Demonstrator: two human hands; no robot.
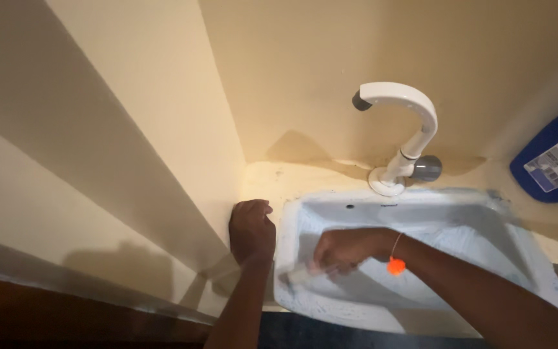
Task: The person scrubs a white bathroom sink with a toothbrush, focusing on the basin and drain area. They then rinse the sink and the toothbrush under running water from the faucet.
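Down in white sink (518, 239) — right hand (343, 249) fingers gripping brush (298, 276), left hand (251, 227) fisted.

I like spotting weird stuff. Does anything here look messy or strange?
Yes. The counter and wall behind the white faucet carry a dark brownish stain. The sink rim looks streaky and smeared where the right hand rubs it with a blurred tool. Nothing looks broken.

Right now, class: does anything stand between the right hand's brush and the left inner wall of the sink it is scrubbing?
Nothing visible does. The right hand holds a blurred brush low in the white sink, near its left wall. The left hand rests on the ledge outside the rim, and the faucet stands behind the basin.
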